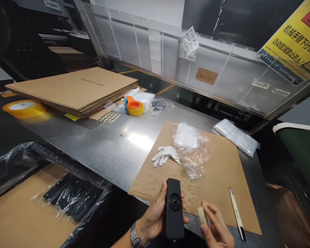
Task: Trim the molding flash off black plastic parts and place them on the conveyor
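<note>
A black oblong case [174, 217] with a round ring and a central hole on its face is gripped in my left hand [153, 217], which wears a metal-band watch. Beside it, my right hand [217, 227] pinches a small beige block [202, 216] between thumb and fingers. The block is apart from the case. Both hands are over the near edge of a cardboard sheet [222, 175]. On that sheet lie a white glove [166, 155], a crumpled clear plastic bag [193, 162] with something white in it, and a craft knife [237, 213] marked A26.
Stacked flat cardboard [77, 86] covers the metal table's [113, 137] far left. Tape rolls [24, 108], an orange tape dispenser [133, 106] and a sticker sheet [109, 117] lie nearby. A wrapped pack [236, 137] sits at right. At lower left, a plastic-lined box [23, 206] holds black wrapped items.
</note>
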